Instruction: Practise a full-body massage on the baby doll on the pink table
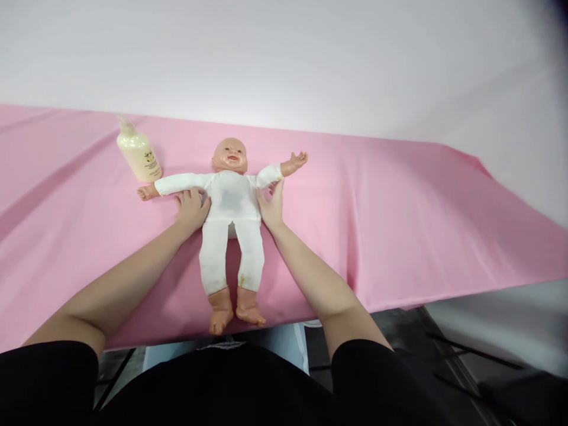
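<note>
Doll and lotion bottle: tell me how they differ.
The doll lies flat on its back, limbs spread; the lotion bottle stands tilted beside its arm. The doll is bigger, dressed in white; the bottle is cream-yellow. Left hand and right hand touch the doll, not the bottle. Both rest on the pink cloth.

Item count: one doll [231, 204], lying on the tabletop [399, 201]. One bottle [138, 152], standing near the doll's arm. One pink cloth [66, 177], covering the tabletop. Two hands: one left hand [192, 208] and one right hand [271, 205], each touching the doll's torso.
</note>
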The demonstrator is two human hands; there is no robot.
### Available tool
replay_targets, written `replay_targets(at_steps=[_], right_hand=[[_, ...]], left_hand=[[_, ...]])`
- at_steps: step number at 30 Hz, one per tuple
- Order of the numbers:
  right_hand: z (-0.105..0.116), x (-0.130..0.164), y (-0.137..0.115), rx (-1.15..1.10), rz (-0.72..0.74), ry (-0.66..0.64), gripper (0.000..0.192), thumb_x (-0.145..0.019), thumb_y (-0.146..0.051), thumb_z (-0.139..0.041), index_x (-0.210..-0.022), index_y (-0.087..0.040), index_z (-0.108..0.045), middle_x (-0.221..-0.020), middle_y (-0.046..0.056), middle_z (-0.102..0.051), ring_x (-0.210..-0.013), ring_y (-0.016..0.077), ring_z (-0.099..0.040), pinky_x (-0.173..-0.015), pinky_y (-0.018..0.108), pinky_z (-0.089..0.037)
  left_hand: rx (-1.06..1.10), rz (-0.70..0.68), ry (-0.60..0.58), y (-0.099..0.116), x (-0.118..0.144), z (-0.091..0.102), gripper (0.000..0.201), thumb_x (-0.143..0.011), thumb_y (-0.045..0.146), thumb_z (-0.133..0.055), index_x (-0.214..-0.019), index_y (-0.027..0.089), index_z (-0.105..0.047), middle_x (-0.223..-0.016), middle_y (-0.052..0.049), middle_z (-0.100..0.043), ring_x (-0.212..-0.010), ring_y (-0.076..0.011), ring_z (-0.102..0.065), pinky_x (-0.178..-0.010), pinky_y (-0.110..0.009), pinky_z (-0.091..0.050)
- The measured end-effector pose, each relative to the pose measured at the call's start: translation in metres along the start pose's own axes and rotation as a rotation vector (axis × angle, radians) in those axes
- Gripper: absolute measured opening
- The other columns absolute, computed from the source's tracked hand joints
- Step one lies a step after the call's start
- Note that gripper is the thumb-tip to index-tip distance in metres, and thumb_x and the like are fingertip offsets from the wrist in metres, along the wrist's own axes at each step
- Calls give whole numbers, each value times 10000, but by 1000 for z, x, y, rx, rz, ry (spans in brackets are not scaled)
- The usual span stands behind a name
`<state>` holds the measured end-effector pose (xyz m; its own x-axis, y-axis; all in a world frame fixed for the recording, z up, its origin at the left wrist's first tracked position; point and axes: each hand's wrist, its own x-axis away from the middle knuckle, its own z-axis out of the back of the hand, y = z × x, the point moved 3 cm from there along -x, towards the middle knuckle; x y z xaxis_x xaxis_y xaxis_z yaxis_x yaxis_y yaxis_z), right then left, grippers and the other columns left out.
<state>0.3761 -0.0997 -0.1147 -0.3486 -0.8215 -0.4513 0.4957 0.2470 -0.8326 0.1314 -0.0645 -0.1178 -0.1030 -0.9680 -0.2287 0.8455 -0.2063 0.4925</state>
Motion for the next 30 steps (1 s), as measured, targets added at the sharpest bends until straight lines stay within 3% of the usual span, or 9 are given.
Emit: replay_targets(at_steps=[6,13,19,25,30], right_hand=[[1,1,-2,23,24,12,612,-958,-525,-471,-1457,-225,-283,-1394,169,-567,-1305,240,-567,-1157,472,-428],[0,1,-2,82,69,19,650,-1005,-607,-322,-1509,-202,-258,-1419,175,-537,-1330,231,-550,-1156,454,-424],[0,1,-2,57,51,23,646,-1010,-586,-334,-1528,-216,-230,-1461,180,-514,-1377,233,-522,-1172,479,-418],[0,-1,3,-24,93,51,608,-997,-585,-407,-1477,-221,-322,-1424,165,-543,-1327,238,-549,-1142,464,-445],[-2,-4,9,-140,171,49,566,-955,-616,-522,-1372,-236,-477,-1290,133,-620,-1228,256,-595,-1123,480,-460]], left_hand=[[51,1,28,-1,-1,1,370,-912,356,-518,-1235,177,-489,-1277,-191,-560,-1334,-425,-436,-1180,-653,-241],[61,-69,89,2,-1,9,613,-876,337,-593,-1428,162,-392,-1332,-213,-536,-1368,-433,-410,-1179,-641,-253],[113,-164,163,4,0,18,753,-840,265,-641,-1497,153,-291,-1418,-207,-445,-1395,-398,-377,-1189,-565,-300],[299,-337,231,1,-3,15,637,-905,304,-611,-1435,138,-300,-1311,-167,-427,-1324,-345,-419,-1187,-529,-325],[449,-526,373,-7,-9,6,451,-855,411,-716,-1149,203,-445,-1097,-98,-488,-1112,-297,-503,-1050,-544,-438]])
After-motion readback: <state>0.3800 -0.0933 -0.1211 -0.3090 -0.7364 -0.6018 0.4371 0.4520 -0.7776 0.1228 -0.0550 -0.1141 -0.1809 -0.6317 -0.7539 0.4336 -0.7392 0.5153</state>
